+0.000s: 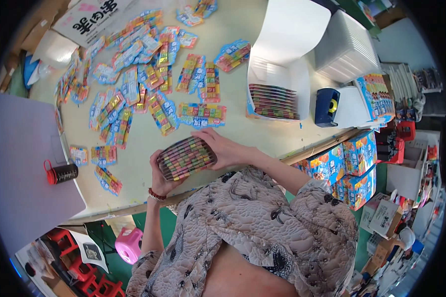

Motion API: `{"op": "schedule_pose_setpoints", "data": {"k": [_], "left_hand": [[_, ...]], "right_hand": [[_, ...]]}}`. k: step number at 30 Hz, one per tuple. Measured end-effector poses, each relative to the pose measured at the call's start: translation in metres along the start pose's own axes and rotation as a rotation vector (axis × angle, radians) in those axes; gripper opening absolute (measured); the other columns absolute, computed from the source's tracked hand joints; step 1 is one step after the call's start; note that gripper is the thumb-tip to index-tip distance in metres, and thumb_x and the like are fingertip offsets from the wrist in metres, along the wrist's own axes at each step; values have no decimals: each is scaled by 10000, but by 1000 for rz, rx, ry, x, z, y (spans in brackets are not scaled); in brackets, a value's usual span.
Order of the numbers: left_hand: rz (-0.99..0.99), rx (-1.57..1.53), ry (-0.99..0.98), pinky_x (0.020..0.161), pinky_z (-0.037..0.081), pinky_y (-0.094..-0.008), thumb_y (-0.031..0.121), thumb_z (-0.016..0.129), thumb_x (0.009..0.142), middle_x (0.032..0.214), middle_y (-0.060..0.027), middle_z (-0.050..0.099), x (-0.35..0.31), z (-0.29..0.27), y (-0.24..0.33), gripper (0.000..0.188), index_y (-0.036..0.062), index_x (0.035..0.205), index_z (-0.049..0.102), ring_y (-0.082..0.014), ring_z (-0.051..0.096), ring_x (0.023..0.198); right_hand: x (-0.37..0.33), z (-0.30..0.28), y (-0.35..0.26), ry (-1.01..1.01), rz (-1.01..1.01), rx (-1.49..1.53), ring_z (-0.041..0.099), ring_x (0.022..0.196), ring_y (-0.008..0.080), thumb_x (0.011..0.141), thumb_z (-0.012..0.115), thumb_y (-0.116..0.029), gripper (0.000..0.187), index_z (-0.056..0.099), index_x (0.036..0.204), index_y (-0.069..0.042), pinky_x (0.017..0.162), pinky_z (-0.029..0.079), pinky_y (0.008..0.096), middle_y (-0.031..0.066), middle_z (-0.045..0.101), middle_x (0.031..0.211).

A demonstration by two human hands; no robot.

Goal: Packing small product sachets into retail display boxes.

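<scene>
Both of our hands are on one stack of packets (187,158), held up in front of our body over the near edge of the counter (136,171). Our left hand (164,177) cups its left end and near side, a beaded bracelet (157,194) on the wrist; our right hand (224,148) wraps the right end and the far corner. The fingers of both are grasping the stack, pressed against its ends. We see the packets' edges lined up side by side, in rows of red, yellow and green.

Beyond our hands, many loose packets (134,53) lie in an overlapping heap at the far left, some of them blue-backed. One colourful packet (203,115) lies just past our right hand, and a few more lie apart on the left.

To our right we have a white box (304,94) with its lid raised and a row of packets (273,101) inside. Just beside it is a dark blue tape dispenser (326,106), with stacked clear trays (346,47) behind. Printed blue boxes (360,151) are piled below the counter's right side. On our left are a dark bottle (64,173) with a red lid and, lower down, a pink stool (129,245).
</scene>
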State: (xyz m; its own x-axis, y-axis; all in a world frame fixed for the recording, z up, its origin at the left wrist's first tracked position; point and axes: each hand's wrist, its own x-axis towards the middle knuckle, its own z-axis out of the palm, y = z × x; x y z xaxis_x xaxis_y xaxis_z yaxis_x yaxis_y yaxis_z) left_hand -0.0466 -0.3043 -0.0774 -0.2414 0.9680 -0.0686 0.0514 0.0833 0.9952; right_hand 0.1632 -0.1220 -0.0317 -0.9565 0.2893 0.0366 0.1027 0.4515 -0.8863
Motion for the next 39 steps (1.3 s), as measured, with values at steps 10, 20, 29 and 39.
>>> {"op": "schedule_pose_setpoints", "data": {"k": [10, 20, 29, 39], "left_hand": [[786, 558, -161, 970, 373, -428, 184, 848, 538, 1183, -176, 424, 179, 104, 156, 882, 52, 1252, 347, -338, 425, 1130], [807, 650, -433, 975, 392, -414, 234, 841, 550, 1182, -200, 431, 315, 204, 126, 880, 37, 1245, 339, -344, 439, 1135], [649, 945, -453, 1026, 355, -431, 296, 836, 549, 1258, -241, 394, 320, 219, 112, 1018, 13, 1316, 228, -389, 411, 1191], [642, 1415, -557, 1108, 216, -448, 583, 460, 858, 1370, -166, 358, 313, 214, 133, 779, 53, 1402, 291, -296, 291, 1320]], "right_hand": [[-75, -164, -43, 546, 86, -347, 399, 1225, 315, 564, 843, -132, 951, 294, 1337, -58, 1040, 349, 386, 173, 364, 1304], [-105, -235, 51, 579, 353, -843, 379, 1243, 350, 621, 812, -339, 935, 301, 1331, -8, 1083, 285, 415, 176, 413, 1281], [-77, -208, 50, 636, 434, -1193, 167, 1318, 506, 743, 653, -508, 823, 306, 1427, -210, 1016, 177, 683, 102, 218, 1491], [-64, -199, 56, 337, 631, -1063, 235, 1366, 378, 842, 533, -546, 774, 205, 1465, -224, 985, 54, 752, 92, 190, 1518]]}}
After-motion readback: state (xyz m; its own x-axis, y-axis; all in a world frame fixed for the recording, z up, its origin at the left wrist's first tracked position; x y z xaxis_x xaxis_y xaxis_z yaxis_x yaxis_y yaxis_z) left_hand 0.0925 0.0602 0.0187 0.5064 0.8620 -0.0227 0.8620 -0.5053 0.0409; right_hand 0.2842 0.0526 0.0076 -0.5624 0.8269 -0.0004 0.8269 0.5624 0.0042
